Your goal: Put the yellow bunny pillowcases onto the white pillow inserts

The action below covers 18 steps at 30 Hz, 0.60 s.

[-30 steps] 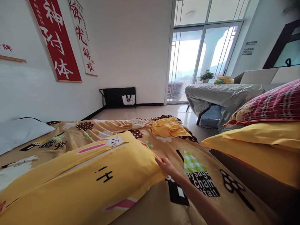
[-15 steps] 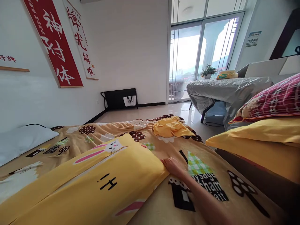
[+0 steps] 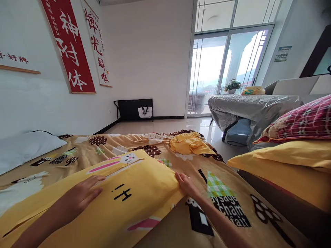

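The pillow (image 3: pixel 147 193) is already cased, its long opening (image 3: pixel 121 169) seemingly not yet closed; it is pinched endwise by the right hand (image 3: pixel 185 184), the left hand (image 3: pixel 82 193) laid loosely on top.

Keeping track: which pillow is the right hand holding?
The yellow pillow printed "Hi"; the white pillow lies left, the red plaid pillow far right, over yellow bedding.

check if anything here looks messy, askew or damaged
A yellow cloth lies crumpled near the far edge of the patterned blanket, which is wrinkled there too. The yellow pillow shows a pale strip along a slit beside the rabbit print, probably just its opening. Nothing looks spilled.
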{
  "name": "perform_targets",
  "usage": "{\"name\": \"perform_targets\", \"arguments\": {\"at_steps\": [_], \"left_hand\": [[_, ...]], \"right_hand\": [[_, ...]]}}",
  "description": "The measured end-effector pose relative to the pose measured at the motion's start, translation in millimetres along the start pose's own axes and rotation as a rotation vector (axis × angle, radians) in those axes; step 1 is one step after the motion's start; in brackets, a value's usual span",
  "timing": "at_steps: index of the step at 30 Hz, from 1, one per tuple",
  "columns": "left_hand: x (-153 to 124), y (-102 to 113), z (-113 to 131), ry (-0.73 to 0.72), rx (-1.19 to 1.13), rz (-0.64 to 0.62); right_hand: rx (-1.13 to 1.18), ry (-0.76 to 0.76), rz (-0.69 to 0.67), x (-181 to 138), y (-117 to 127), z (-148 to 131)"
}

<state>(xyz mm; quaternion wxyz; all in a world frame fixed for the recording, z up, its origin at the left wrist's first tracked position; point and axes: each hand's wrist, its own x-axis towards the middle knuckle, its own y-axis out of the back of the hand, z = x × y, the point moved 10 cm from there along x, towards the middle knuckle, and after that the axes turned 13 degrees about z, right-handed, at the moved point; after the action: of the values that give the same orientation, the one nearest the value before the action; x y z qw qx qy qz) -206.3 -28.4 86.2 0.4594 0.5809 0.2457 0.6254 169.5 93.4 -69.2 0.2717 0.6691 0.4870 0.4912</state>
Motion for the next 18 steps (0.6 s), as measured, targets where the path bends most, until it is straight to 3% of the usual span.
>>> {"name": "perform_targets", "arguments": {"at_steps": [3, 7, 12, 15, 18], "left_hand": [[25.0, -54.1, 34.4, -0.113, 0.03, -0.118], [47.0, -77.9, 46.0, -0.052, 0.145, 0.032], [40.0, -76.2, 26.4, 0.087, 0.19, 0.013], [28.1, -67.0, 7.3, 0.157, 0.218, -0.119], [12.3, -48.1, -21.4, 0.206, 0.1, -0.26]], "right_hand": [[0.022, 0.07, 0.005, -3.8, -1.0, -19.6], [-0.032, 0.138, 0.043, 3.7, 5.9, -16.5], [-0.141, 0.187, -0.016, 0.8, -14.4, -2.5], [-0.192, 0.196, -0.026, 2.7, -20.4, -0.6], [-0.227, 0.187, -0.006, 9.1, -14.1, 2.1]]}}
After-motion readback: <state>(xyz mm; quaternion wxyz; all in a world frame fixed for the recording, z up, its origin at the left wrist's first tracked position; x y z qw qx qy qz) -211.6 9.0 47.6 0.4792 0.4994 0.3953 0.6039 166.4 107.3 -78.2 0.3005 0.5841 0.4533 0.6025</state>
